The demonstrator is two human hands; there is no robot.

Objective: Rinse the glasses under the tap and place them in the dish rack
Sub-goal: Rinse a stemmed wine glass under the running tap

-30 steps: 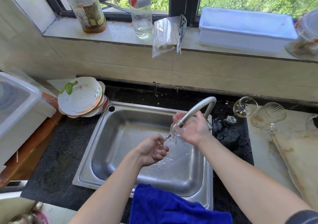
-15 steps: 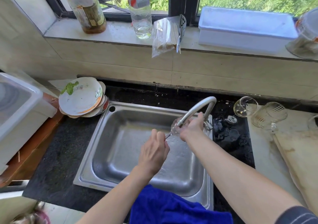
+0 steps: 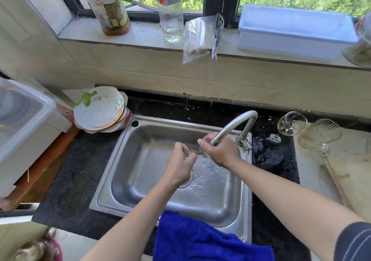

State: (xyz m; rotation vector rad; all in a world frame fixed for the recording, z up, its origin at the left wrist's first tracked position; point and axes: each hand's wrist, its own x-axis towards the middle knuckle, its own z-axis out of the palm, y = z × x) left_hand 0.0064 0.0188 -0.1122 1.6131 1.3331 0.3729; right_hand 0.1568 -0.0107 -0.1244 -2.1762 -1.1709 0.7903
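Observation:
Over the steel sink [image 3: 140,180] I hold a clear stemmed glass [image 3: 197,152] sideways under the curved tap [image 3: 234,125]. My left hand [image 3: 180,165] grips its stem and foot. My right hand [image 3: 219,150] wraps its bowl right below the spout, so most of the glass is hidden. Water ripples over the sink floor around the drain. Two more glasses lie on their sides to the right of the tap: a wine glass [image 3: 291,123] and a ribbed glass [image 3: 319,135]. A white rack-like bin [image 3: 26,124] stands at the far left.
A stack of dirty plates [image 3: 100,110] sits at the sink's back left corner. A blue cloth [image 3: 200,240] hangs over the sink's front rim. A wooden board [image 3: 351,180] lies at the right. Bottles, a chopstick bag and a white box line the window sill.
My left hand has turned over and risen to the glass's stem. My right hand has lowered a little under the spout, now covering the bowl.

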